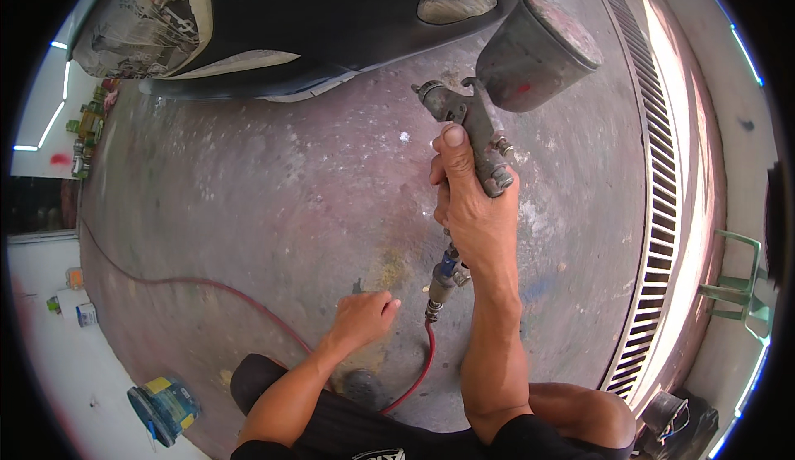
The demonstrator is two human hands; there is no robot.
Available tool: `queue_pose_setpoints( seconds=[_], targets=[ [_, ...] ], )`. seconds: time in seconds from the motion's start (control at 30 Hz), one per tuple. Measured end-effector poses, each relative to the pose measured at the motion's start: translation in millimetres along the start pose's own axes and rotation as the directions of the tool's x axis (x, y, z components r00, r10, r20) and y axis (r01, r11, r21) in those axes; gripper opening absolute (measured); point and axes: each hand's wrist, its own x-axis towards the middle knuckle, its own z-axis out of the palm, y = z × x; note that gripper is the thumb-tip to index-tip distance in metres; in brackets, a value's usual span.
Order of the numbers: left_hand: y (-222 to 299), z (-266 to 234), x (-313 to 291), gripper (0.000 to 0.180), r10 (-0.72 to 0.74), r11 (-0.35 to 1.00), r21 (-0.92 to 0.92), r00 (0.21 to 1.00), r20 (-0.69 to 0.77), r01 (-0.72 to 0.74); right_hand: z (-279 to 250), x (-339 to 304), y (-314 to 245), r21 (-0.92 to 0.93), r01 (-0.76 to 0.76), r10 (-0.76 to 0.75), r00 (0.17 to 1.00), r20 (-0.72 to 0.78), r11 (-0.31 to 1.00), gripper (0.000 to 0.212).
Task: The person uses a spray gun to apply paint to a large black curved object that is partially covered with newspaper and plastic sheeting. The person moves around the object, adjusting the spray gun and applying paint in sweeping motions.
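A worn grey spray gun [483, 133] is gripped in my right hand [476, 203], the thumb lying along its side. Its cup [538, 54], grey with a whitish top and a red smear, tilts up to the right. Below the grip, a metal fitting [443, 282] joins the gun to a red air hose [431, 352]. My left hand [363, 321] is closed in a loose fist above my lap, with nothing visible in it. Ahead of the gun is a dark car bumper [331, 21], its openings partly masked with pale covering.
A floor drain grate [660, 211] curves along the right. Beyond it stands a green plastic chair [741, 286]. The hose runs across the stained floor on the left. A paint-spotted bucket [163, 410] sits at lower left, and small cans [86, 315] stand by the wall.
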Motion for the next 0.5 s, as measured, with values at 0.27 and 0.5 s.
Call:
queue_pose_setpoints(
  seconds=[0.27, 0.5],
  targets=[
    [-4, 5, -6, 0.034, 0.023, 0.999, -0.034, 0.999, -0.039, -0.024, 9, -13, 6, -0.126, 0.058, -0.063, 0.997, -0.036, 0.99, 0.053],
    [-6, 6, -12, 0.031, 0.053, 0.994, -0.086, 0.994, -0.093, -0.061, 13, -8, 14, -0.228, 0.132, -0.178, 0.964, -0.196, 0.965, 0.045]
  ],
)
